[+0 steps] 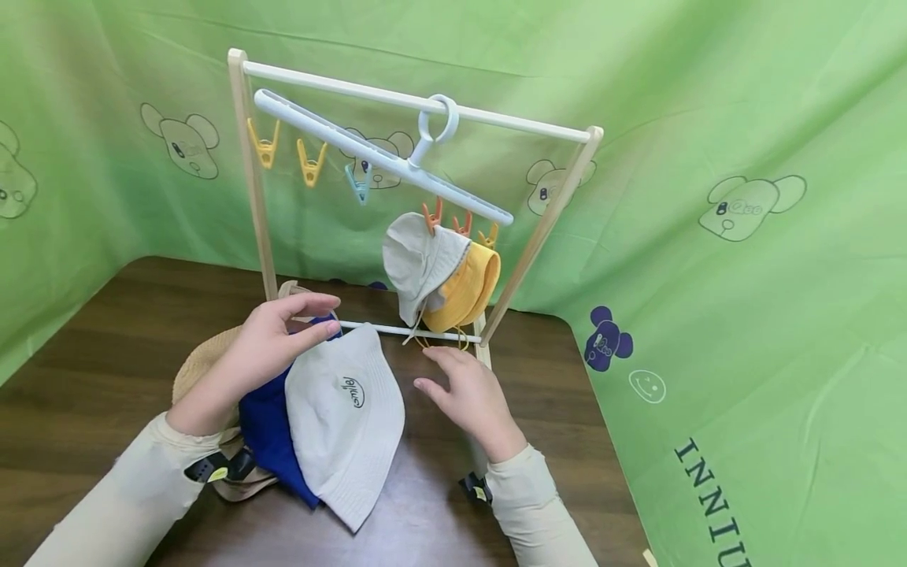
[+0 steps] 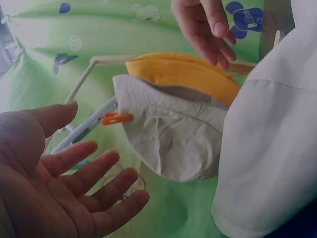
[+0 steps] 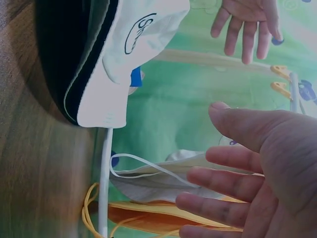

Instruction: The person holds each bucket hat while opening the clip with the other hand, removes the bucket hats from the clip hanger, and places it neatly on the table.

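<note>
My left hand (image 1: 265,342) is held above a pile of hats with its fingers spread and nothing in them. Beneath it lie a white bucket hat (image 1: 343,417) with a small printed word, a blue hat (image 1: 269,433) and a tan hat (image 1: 201,354). The right hand (image 1: 471,394), also empty with loosely extended fingers, is to the right of the white hat. Beyond that hand hang a pale grey hat (image 1: 418,260) and a yellow bucket hat (image 1: 471,287); an orange clothespin (image 2: 116,118) grips the grey one's brim.
A pale blue hanger (image 1: 383,157) hangs tilted from the white top bar (image 1: 340,88) of a wooden rack. Toward its left end are two yellow clothespins (image 1: 311,163) and a blue clothespin (image 1: 358,185). Green printed cloth (image 1: 765,315) surrounds the brown table (image 1: 560,472).
</note>
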Action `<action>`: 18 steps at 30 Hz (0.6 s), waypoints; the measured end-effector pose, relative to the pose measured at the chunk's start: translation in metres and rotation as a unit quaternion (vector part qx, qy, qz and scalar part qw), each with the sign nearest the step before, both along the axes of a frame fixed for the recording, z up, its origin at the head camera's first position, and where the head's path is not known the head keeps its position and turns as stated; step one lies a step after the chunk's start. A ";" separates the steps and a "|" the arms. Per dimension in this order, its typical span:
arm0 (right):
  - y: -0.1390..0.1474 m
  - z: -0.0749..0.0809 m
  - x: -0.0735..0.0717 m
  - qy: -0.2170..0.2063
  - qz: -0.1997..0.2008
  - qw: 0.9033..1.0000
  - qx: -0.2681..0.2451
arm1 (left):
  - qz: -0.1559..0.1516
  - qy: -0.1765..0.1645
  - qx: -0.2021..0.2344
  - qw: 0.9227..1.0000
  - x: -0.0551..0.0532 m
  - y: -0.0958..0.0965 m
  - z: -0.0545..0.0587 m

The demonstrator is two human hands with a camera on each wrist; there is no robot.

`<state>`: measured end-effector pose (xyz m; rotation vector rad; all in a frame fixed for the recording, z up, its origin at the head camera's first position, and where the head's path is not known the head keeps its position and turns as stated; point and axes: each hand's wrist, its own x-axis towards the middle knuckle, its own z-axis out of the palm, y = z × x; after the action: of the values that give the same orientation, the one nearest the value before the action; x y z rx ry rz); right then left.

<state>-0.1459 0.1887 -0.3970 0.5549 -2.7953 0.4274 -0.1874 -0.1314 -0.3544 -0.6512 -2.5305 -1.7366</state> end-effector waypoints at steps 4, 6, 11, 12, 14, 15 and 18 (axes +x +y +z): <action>0.000 -0.001 -0.001 0.004 -0.007 1.000 -0.014 | 0.006 -0.010 0.000 1.000 -0.005 0.006 0.007; 0.000 -0.001 -0.002 0.008 -0.010 1.000 -0.022 | 0.006 -0.012 -0.003 1.000 -0.007 0.009 0.011; -0.001 0.000 0.000 0.016 -0.020 0.999 -0.036 | 0.003 -0.023 -0.008 1.000 -0.012 0.017 0.020; -0.001 0.000 0.000 0.017 -0.022 0.999 -0.037 | 0.004 -0.024 -0.010 1.000 -0.013 0.018 0.021; -0.001 0.001 0.000 0.019 -0.024 0.999 -0.041 | 0.006 -0.026 -0.013 1.000 -0.013 0.022 0.024; -0.001 0.001 0.000 0.020 -0.025 0.999 -0.042 | 0.007 -0.026 -0.014 1.000 -0.014 0.023 0.025; 0.000 0.002 0.000 0.021 -0.025 0.998 -0.046 | 0.008 -0.019 -0.023 1.000 -0.015 0.029 0.029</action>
<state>-0.1457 0.1886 -0.3947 0.4668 -2.7265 0.5248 -0.2020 -0.1022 -0.3251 -0.6034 -2.5993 -1.7077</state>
